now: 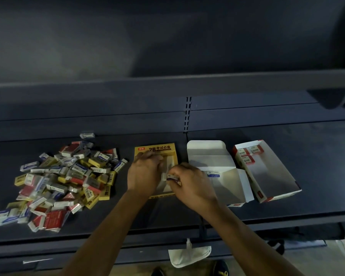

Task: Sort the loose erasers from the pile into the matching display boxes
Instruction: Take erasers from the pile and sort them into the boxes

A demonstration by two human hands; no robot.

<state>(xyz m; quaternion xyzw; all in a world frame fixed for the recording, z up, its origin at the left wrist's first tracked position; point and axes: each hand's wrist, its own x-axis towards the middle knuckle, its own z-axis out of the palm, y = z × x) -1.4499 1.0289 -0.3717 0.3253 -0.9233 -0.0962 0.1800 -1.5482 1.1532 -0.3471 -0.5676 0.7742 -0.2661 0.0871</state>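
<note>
A pile of loose erasers [64, 182] in yellow, red and blue-white sleeves lies on the left of the dark shelf. A yellow display box [157, 149] sits in the middle, a white-and-blue box [223, 172] right of it, and a red-and-white box [271, 174] with three red erasers [249, 154] at its far end. My left hand [144, 174] hovers over the yellow box, fingers curled; what it holds is hidden. My right hand [189, 184] pinches a small blue-white eraser [172, 177] at the yellow box's right edge.
One stray eraser [87, 135] lies behind the pile near the shelf's back wall. An upper shelf edge [167, 82] overhangs. A white tag [189, 255] hangs from the shelf's front lip [88, 244]. A shoe [220, 268] shows below.
</note>
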